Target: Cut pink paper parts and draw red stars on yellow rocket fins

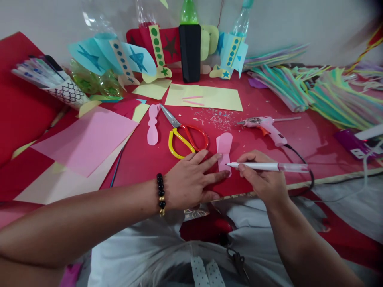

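**Pink paper pinned flat, pen tip right at it**

And here you are at the worktop (140, 167), with the scissors (176, 124) as our landmark. Just to the right of their handles lies the pink paper piece (224, 145). Your left hand (191, 179) is spread flat, fingertips pressing that piece down; your right hand (263, 179) is pinched around a white pen (260, 166), its tip touching the paper or barely above it, too close to call.

That piece looks feather-light, bendy and easy to crease, with what seems a fold across its middle. It should slide under a pen stroke, so edge pressure suits it best; if you lift it, take both sides near the fold, gently. The pen looks light, stiff and smooth, best held near the tip.

Containers now! Beyond the scissors and well left, a scale-patterned cup (70, 92) leans, packed with pens (37, 71). Straight behind the scissors rises a green bottle (189, 12), its lower part in a black sleeve (191, 54); contents, you can't tell.
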Demonstrator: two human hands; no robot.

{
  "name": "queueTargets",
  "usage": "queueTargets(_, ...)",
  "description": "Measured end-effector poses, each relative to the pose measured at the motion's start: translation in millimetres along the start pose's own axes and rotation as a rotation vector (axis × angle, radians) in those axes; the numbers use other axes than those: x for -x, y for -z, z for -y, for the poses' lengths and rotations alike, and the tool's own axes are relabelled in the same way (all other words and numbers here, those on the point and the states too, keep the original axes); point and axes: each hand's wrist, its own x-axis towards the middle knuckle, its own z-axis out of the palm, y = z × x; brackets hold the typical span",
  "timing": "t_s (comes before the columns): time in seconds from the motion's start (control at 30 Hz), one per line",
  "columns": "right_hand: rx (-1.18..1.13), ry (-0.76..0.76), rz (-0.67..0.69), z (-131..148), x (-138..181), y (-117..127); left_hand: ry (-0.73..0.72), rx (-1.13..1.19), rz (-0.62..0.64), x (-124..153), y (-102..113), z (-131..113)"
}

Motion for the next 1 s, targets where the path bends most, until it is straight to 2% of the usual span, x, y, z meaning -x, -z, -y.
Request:
queueTargets(0.27,0.012,0.034,-0.047,-1.3,0.6,-3.3,0.043,-0.05,-0.018,-1.1,-1.0,-9.4)
queueTargets(1.0,0.166,0.121,-0.119,-0.7,-2.2,-8.6,0.005,-0.02,0.003,0.1,0.1,-7.8)
